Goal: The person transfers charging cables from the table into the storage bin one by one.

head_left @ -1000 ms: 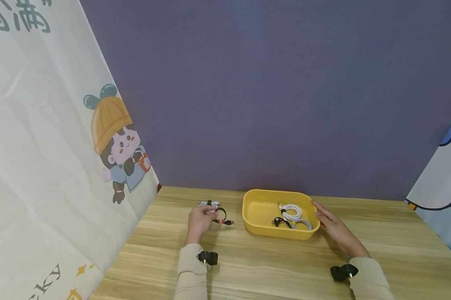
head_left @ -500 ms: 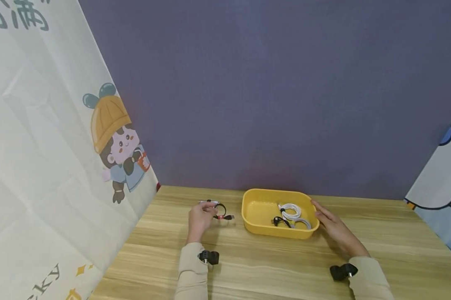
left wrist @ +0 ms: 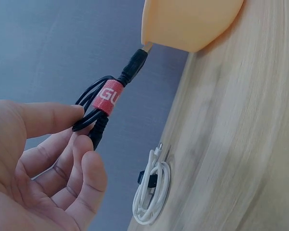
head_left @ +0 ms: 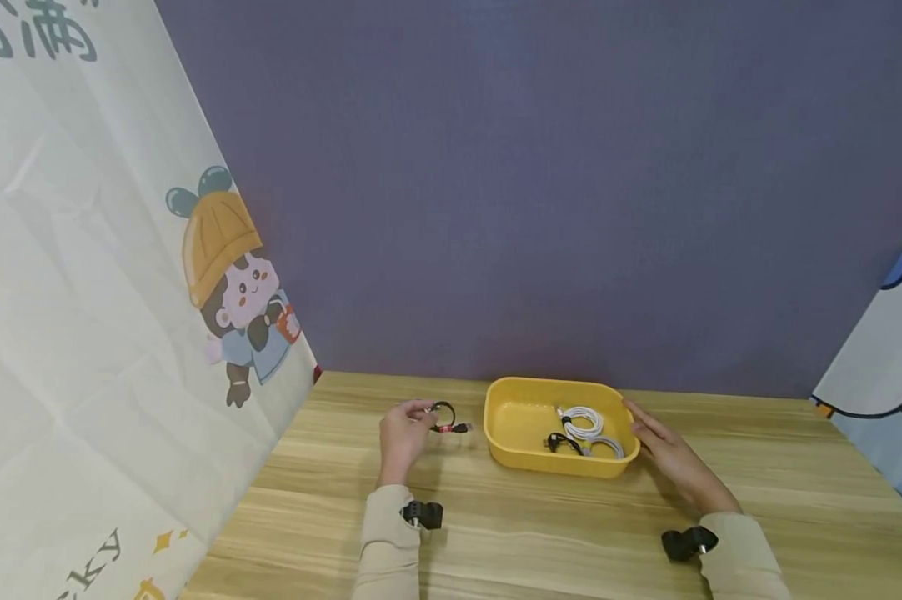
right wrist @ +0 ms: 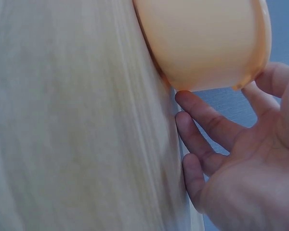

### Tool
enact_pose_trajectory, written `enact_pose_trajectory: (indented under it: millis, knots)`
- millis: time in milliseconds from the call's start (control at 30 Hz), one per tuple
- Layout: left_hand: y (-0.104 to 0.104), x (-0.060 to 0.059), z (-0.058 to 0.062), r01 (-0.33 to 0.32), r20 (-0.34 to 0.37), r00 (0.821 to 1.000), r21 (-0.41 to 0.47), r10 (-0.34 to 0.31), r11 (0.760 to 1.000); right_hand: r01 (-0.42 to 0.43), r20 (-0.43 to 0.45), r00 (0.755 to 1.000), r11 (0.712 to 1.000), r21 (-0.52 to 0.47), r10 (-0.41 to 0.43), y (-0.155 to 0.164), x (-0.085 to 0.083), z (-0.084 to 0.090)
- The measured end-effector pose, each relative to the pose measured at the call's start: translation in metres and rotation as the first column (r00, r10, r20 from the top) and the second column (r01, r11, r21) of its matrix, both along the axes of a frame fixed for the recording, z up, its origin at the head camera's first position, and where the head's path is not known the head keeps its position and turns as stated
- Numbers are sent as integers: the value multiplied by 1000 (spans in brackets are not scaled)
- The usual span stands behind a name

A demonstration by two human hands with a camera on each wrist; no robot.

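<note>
My left hand (head_left: 404, 437) pinches a coiled black USB cable (head_left: 443, 407) between thumb and fingers, held up over the table left of the yellow bin (head_left: 556, 463). A red hook-and-loop strap (left wrist: 107, 96) with white letters binds the coil, and its plug points toward the bin. On the table below lies a coiled white cable (left wrist: 151, 187) with a black tie; in the head view the left hand hides it. My right hand (head_left: 676, 467) rests against the bin's right end, fingertips at its wall and thumb by the rim (right wrist: 266, 43), with fingers fairly straight.
Inside the bin, toward its right side, lie a white coiled cable (head_left: 584, 423), a short black cable (head_left: 566, 443) and a grey cable (head_left: 611, 447). A dark blue-grey panel (head_left: 556, 208) stands behind the wooden table (head_left: 541, 533). A printed white sheet (head_left: 106, 292) hangs at left.
My left hand has lifted the black USB cable up off the table, moving slightly away from me and to the right. The right hand and the bin stay in place.
</note>
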State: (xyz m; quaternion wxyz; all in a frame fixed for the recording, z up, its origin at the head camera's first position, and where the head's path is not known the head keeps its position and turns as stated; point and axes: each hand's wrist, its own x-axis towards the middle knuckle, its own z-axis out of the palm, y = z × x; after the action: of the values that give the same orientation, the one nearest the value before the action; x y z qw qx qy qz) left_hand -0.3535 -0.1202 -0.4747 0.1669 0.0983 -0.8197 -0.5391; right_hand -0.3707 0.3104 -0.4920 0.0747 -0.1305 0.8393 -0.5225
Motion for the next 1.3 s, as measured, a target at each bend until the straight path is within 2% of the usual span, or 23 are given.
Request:
enact_pose_trajectory:
  millis: [867,1300]
  knots:
    - [11,1,8,-20,-81,996,47,24,999,-2,-5,1000,1000,5,2,2,-1,-1]
    - [15,0,6,-17,-72,997,44,20,999,12,-8,1000,999,50,-11,0,-1,0]
